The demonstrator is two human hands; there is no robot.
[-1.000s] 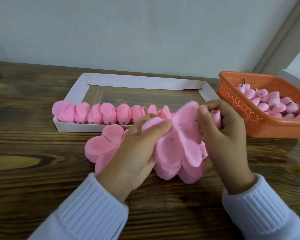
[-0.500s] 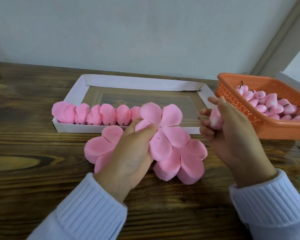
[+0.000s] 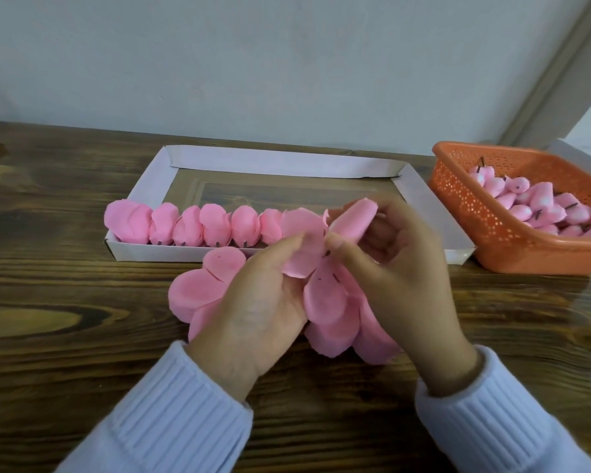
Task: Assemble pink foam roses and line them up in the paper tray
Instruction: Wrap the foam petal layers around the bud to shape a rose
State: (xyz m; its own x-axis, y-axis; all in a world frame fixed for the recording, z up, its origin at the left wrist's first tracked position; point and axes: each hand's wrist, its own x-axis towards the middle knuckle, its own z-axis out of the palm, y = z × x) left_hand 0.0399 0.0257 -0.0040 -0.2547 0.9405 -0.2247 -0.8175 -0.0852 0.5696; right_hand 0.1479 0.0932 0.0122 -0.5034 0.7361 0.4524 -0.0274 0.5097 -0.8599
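Dark wood-grain desk [image 3: 65, 336] against a plain pale wall [image 3: 253, 63], seen from above, looking down at a person's two hands. Centre frame, held just above the desk & in front of the tray: a flat pink foam petal sheet [image 3: 325, 295], rounded petals joined at the middle, soft matte surface, w/ a short dark stem tip poking through near its centre. The left hand [image 3: 256, 312] has its fingers curled, thumb & forefinger pinching the sheet's left side. The right hand [image 3: 400, 268] pinches it w/ thumb & forefinger right at the stem; one petal stands up by its fingertips. Both wrists are in ribbed white sleeves [image 3: 171, 414]. Under the hands, on the desk: stacks [image 3: 198, 295] of more pink petal sheets, cut edges layered. Behind them: a shallow white paper tray [image 3: 270, 162] w/ folded walls. Inside it, a row of pink roses [image 3: 215, 225] stands side by side along the near wall, from the left corner to approx. the middle; the hands hide the rest. Far right: an orange perforated plastic basket [image 3: 458, 186] holding a heap of pink buds [image 3: 539, 206] w/ thin dark stems.
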